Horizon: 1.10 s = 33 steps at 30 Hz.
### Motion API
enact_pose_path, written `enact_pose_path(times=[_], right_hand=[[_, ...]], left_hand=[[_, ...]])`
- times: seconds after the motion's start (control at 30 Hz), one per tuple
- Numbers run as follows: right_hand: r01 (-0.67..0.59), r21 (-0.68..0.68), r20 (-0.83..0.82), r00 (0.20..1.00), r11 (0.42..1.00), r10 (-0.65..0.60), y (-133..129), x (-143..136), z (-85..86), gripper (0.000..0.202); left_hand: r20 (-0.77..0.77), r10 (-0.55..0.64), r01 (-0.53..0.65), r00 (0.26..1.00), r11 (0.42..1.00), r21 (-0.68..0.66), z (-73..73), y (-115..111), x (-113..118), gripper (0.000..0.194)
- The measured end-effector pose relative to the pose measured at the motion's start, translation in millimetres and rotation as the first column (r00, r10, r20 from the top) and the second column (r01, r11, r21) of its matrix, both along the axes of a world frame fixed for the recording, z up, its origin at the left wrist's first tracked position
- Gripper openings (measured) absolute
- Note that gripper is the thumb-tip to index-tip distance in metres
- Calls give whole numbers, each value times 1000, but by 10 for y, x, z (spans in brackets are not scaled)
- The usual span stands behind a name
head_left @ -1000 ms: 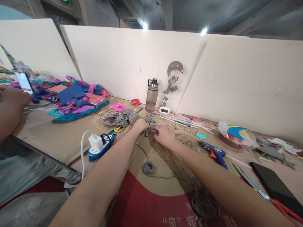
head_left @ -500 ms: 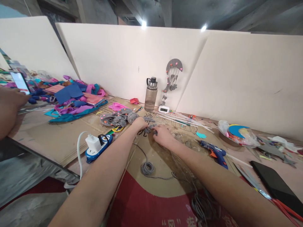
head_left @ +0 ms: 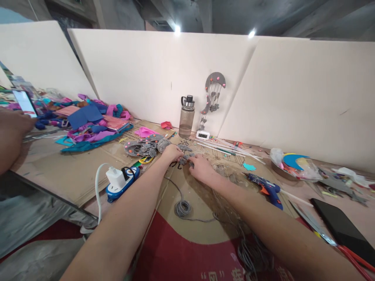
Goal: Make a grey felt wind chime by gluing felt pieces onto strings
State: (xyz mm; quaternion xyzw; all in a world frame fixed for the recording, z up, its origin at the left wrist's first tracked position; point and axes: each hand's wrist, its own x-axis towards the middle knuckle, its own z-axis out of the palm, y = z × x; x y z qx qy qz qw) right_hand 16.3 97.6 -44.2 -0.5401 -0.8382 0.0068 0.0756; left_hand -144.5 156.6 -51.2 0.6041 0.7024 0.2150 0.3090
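Note:
Both hands meet over small grey felt pieces (head_left: 186,158) on the cardboard. My left hand (head_left: 173,153) has its fingers curled down at the left side of the pieces, beside a ball of grey yarn (head_left: 163,146). On the right side, my right hand (head_left: 200,166) touches the same pieces with bent fingers; its grip is too small to make out. Left of the yarn ball lies a grey felt ornament with pink and orange dots (head_left: 134,148). A coil of grey cord (head_left: 183,208) rests nearer to me.
A bottle (head_left: 186,119) and small clock (head_left: 202,135) stand at the back. Glue gun (head_left: 265,187), scissors (head_left: 319,230) and black phone (head_left: 341,222) lie right. The power strip (head_left: 121,183) is left; another person's hand (head_left: 14,125) is by a lit phone.
My left hand has shifted very slightly at the felt pieces. My right hand stays almost in the same place.

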Motion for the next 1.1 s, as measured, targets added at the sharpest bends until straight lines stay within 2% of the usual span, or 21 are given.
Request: enact_pose_path(times=[0.23,0.43,0.57,0.73,0.87,0.97,1.1], right_hand=[[17,-32,-73,997,999,-19,50,45,40,38],[56,-11,-207,977,998,-57,69,319,151,24],[-1,-51,-192,981,999,-9,-39,476,160,17],[-91,-87,-72,994,992,85,-229,472,165,23],[-79,-102,7,997,992,80,-277,441,166,26],[-121,-97,-46,992,988,117,-263,467,129,22],[-161,-51,-166,975,986,151,-263,519,49,23]], left_hand=[[40,19,-22,999,996,85,-5,-58,-24,19],[37,55,-64,998,947,316,92,-152,-101,23],[-10,38,-31,999,915,402,178,-238,-137,21],[33,6,-20,999,902,431,366,-430,-22,20],[164,-114,32,980,901,433,466,-615,127,21],[163,-161,85,973,915,395,447,-698,176,22],[157,-228,165,961,927,337,344,-703,180,22]])
